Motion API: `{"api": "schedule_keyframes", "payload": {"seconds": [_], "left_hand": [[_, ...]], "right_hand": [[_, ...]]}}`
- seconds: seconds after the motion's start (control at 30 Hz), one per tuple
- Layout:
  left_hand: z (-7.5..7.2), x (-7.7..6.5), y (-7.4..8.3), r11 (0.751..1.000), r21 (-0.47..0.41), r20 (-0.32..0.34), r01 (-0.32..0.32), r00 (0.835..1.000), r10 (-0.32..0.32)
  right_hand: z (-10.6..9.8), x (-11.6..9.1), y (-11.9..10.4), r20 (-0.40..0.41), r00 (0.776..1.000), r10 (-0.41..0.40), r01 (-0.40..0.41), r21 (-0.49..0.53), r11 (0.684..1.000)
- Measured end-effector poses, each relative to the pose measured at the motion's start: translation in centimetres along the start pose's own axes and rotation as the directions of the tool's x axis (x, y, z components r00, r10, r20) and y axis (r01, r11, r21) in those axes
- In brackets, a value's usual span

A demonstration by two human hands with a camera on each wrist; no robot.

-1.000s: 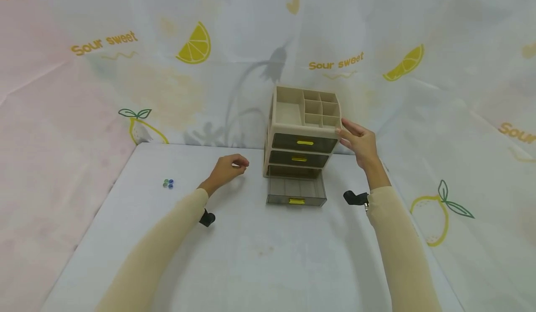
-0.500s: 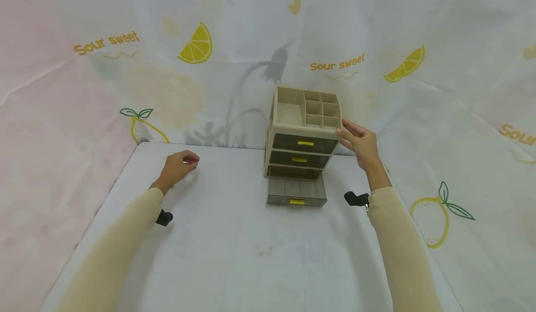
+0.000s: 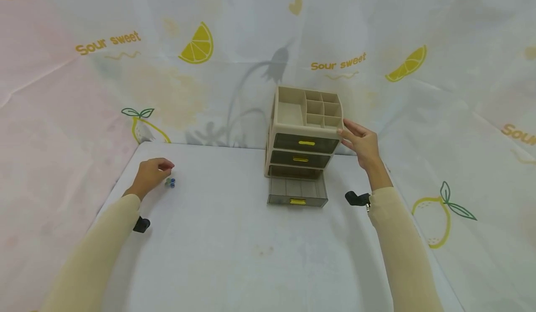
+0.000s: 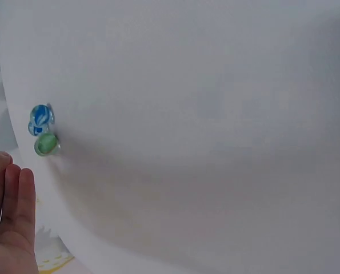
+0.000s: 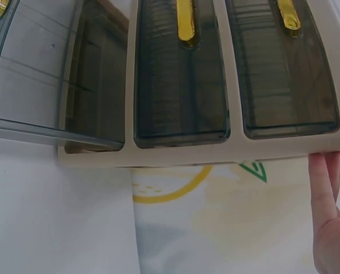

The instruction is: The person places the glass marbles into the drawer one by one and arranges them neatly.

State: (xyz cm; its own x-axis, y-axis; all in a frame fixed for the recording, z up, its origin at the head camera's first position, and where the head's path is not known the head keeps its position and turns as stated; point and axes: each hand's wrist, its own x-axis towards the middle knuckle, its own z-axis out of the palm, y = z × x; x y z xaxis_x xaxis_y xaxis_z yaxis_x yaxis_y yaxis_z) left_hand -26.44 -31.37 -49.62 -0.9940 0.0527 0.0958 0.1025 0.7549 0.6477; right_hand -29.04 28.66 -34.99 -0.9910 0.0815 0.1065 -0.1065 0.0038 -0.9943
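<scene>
head view: at frame left, the loose, unladen left hand (image 3: 148, 175) seems to reach for the marbles (image 3: 172, 180), calling for a pinch; right of centre, the right hand (image 3: 365, 147), fingers extended, touches the drawer cabinet (image 3: 304, 130).

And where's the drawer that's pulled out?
In the head view, the pulled-out drawer is just right of centre, at the bottom of the beige cabinet, beneath the two closed drawers. In the right wrist view, it's upper left.
</scene>
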Motion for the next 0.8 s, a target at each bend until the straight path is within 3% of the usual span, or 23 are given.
{"api": "schedule_keyframes", "payload": {"seconds": [0.23, 0.43, 0.63, 0.8], "left_hand": [[-1.0, -1.1, -1.1, 0.997, 0.049, 0.035, 0.054, 0.998, -0.056], [-0.9, -1.5, -2.0, 0.995, 0.072, 0.039, 0.063, 0.997, -0.066], [-0.7, -1.5, -1.8, 0.993, 0.063, 0.075, 0.097, 0.992, -0.102], [-0.7, -1.5, -1.4, 0.991, 0.050, 0.106, 0.126, 0.986, -0.131]], "right_hand": [[0.0, 0.1, 0.0, -0.001, 1.000, 0.008, -0.008, 0.005, 1.000], [0.1, -0.1, -0.4, -0.001, 1.000, 0.020, -0.020, 0.012, 1.000], [0.4, -0.6, -1.3, 0.010, 1.000, 0.022, -0.022, 0.007, 1.000], [0.1, -0.2, -0.5, 0.009, 1.000, 0.017, -0.017, 0.016, 1.000]]}}
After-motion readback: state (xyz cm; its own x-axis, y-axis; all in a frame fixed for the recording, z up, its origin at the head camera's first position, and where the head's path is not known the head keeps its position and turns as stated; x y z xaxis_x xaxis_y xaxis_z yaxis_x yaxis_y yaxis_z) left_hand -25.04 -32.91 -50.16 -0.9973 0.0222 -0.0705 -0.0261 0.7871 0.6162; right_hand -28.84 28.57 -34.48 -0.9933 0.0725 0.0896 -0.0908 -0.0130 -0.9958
